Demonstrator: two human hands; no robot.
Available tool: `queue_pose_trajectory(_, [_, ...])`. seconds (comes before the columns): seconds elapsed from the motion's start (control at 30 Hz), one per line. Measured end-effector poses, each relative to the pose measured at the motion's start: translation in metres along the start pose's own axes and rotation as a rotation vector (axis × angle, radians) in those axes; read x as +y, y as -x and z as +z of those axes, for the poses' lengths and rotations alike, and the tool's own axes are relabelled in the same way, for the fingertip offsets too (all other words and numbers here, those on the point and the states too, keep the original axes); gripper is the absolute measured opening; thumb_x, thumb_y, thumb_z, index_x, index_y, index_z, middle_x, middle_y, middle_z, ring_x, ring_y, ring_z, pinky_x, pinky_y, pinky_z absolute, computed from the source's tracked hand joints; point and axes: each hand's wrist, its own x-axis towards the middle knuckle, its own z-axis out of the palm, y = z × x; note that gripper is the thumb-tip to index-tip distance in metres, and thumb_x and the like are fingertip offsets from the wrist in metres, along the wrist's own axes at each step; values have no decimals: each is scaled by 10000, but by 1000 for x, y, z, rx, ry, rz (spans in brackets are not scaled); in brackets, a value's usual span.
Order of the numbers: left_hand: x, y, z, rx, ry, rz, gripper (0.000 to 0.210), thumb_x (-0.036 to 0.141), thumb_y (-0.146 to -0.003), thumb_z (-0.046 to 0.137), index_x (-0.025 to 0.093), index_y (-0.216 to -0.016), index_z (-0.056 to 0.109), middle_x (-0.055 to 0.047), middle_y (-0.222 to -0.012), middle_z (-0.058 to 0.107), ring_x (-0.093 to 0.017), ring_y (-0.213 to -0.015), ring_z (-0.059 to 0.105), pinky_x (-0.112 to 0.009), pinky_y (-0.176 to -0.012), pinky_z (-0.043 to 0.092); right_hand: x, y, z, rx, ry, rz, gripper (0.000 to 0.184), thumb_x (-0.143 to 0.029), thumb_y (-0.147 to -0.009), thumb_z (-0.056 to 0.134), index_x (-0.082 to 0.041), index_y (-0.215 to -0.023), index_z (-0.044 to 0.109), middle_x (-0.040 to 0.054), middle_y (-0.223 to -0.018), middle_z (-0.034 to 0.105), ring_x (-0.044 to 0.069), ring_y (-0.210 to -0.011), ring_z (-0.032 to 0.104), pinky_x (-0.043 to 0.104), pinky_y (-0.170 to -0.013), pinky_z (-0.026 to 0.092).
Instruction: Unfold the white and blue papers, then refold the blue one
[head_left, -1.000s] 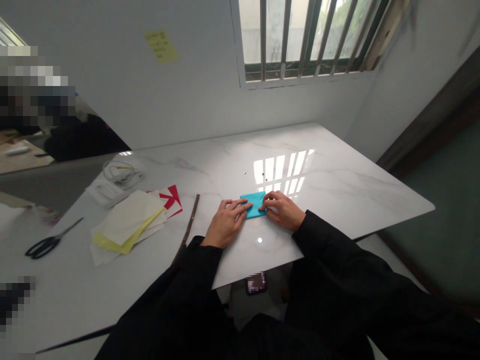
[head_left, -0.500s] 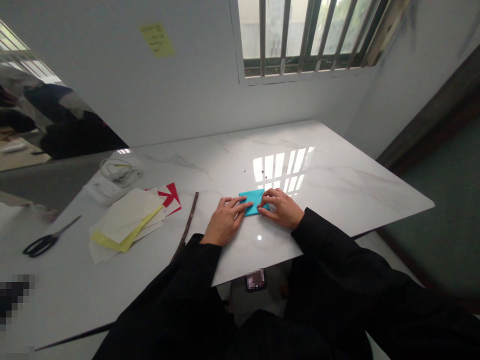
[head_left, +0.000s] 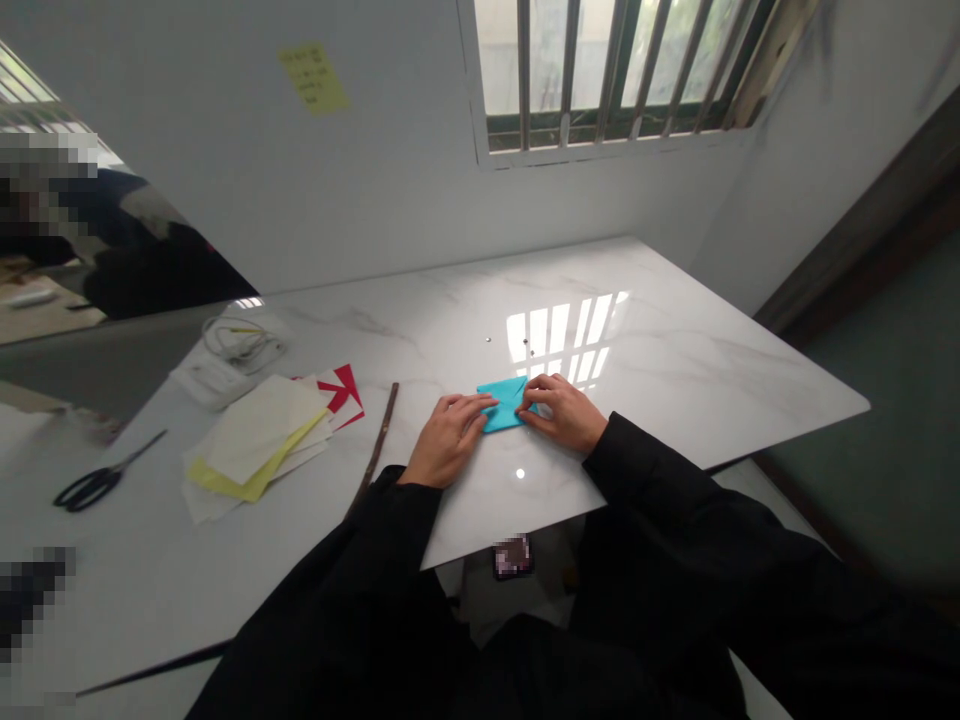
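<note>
A folded sheet of bright blue paper (head_left: pixel 504 400) lies on the white marbled table, with crease lines across its upper face. My left hand (head_left: pixel 444 438) rests on its left edge, fingers stretched out and lying flat, thumb along the lower side. At the right edge my right hand (head_left: pixel 562 412) has thumb and fingers pinched together on the paper, covering that corner. Whether a flap lies under the right fingertips is hidden.
Left of my hands lie a brown stick (head_left: pixel 382 432), red paper pieces (head_left: pixel 346 388), cream and yellow sheets (head_left: pixel 259 430), black scissors (head_left: pixel 94 488) and a white box with a coiled cable (head_left: pixel 238 345). Tiny bits (head_left: pixel 526 342) sit beyond the paper. Another person (head_left: pixel 142 240) is at far left.
My left fingers have drawn back slightly to the left on the blue paper, baring more of its middle. The right hand stays pinched at the right edge, almost unmoved.
</note>
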Motion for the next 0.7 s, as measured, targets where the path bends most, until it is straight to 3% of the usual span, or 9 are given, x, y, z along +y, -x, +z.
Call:
queue_pose_trajectory(0.13, [3, 3, -5, 100, 150, -84, 297, 232, -1038, 549, 242, -1280, 720, -76, -1232, 773, -240, -1102, 696, -416, -978, 594, 1, 0, -1, -7, -23, -2, 42, -254, -1014, 771, -236, -982, 791, 90, -1159, 716, 248, -1030, 611, 445, -978, 549])
queue_pose_trajectory(0.2, [6, 5, -6, 120, 190, -118, 336, 175, -980, 560, 234, -1281, 695, -51, -1098, 770, -197, -915, 699, -343, -812, 586, 1, 0, -1, 0, -27, 2, 41, -251, -1012, 772, -238, -978, 791, 88, -1150, 715, 251, -1033, 613, 447, -976, 548])
queue_pose_trajectory(0.27, [10, 7, -7, 101, 187, -117, 449, 122, -924, 561, 242, -1344, 662, -20, -1002, 760, -176, -836, 668, -312, -746, 553, 1, 0, 0, 7, -29, 3, 47, -253, -1013, 771, -238, -974, 792, 87, -1138, 711, 251, -1034, 616, 447, -981, 548])
queue_pose_trajectory(0.47, [12, 9, -9, 48, 180, -45, 661, 189, -920, 668, 242, -1565, 532, -10, -990, 763, -197, -928, 669, -400, -977, 565, -1, -1, -1, 4, -23, -2, 60, -250, -1023, 760, -233, -975, 791, 89, -1128, 704, 246, -1026, 620, 449, -1002, 547])
queue_pose_trajectory(0.7, [14, 8, -5, 59, 186, -128, 639, 214, -965, 649, 259, -1593, 540, -8, -971, 736, -203, -912, 680, -389, -937, 574, -2, -1, -1, 11, -29, 10, 52, -250, -1015, 770, -241, -967, 788, 82, -1126, 701, 245, -1031, 619, 444, -987, 549])
